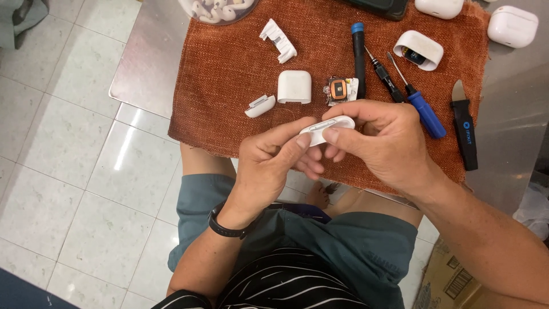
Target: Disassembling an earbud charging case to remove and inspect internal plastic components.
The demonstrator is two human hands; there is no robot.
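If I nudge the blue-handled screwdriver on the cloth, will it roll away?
Probably not far: the blue-handled screwdriver has a round handle, but it lies on coarse orange cloth that should grip it. It looks stiff and light, and its thin tip may be delicate.

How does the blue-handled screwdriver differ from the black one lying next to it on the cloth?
The blue-handled screwdriver has a thicker, bright blue grip; the black screwdriver is slimmer and dark all over. The blue one lies nearer the right hand, the black one further up the orange cloth. Both lie untouched, slanted the same way, tips pointing away.

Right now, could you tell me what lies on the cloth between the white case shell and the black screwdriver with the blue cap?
In the head view, a small circuit module lies between the white case shell and the blue-capped screwdriver.
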